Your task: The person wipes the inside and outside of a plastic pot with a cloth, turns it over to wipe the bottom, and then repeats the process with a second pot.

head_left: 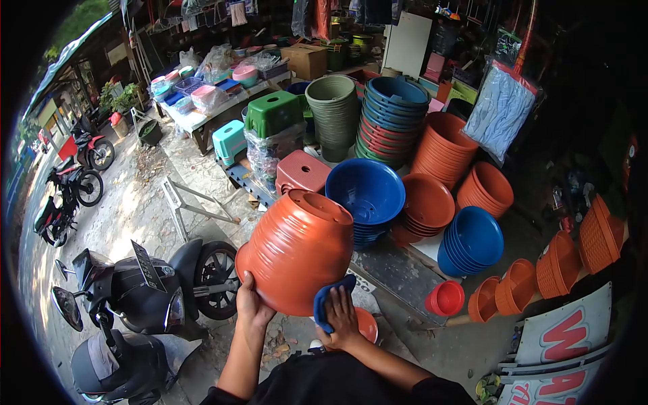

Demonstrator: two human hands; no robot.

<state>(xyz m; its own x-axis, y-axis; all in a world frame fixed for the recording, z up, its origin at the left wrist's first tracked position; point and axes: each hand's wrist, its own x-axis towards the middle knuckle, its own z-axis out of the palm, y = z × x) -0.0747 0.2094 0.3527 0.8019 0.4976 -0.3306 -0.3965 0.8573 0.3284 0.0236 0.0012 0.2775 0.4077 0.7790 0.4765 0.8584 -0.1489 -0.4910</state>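
A large terracotta-orange plant pot is held up tilted in front of me, its ribbed side and base facing up and away. My left hand grips it at the rim on the lower left, thumb on the outer wall. On the pot's lower right side, my right hand presses a folded blue cloth, with its fingers laid over the cloth. Below my right hand, another orange pot shows in part, mostly hidden by my arm.
Beyond the pot stand a blue basin stack, red stool, orange pot stacks and blue pots. A scooter is parked at left. Wall planters and a sign are at right. Plastic goods cover a table.
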